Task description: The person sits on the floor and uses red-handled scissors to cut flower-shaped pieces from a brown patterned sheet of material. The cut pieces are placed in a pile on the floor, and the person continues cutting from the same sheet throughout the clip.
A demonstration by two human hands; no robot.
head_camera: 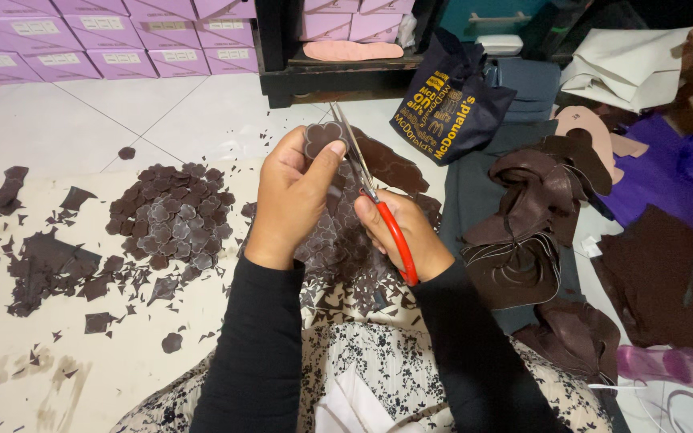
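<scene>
My left hand pinches a small dark brown scalloped flower-shaped cutout between thumb and fingers, held up over my lap. My right hand grips red-handled scissors, whose blades point up and away, touching the cutout's right edge. A larger dark brown sheet hangs behind the blades. More brown flower cutouts lie in my lap under both hands.
A pile of brown flower cutouts sits on the pale mat at left, ringed by offcuts. Curled brown leather strips lie at right. A dark printed bag, lilac boxes and a black shelf stand behind.
</scene>
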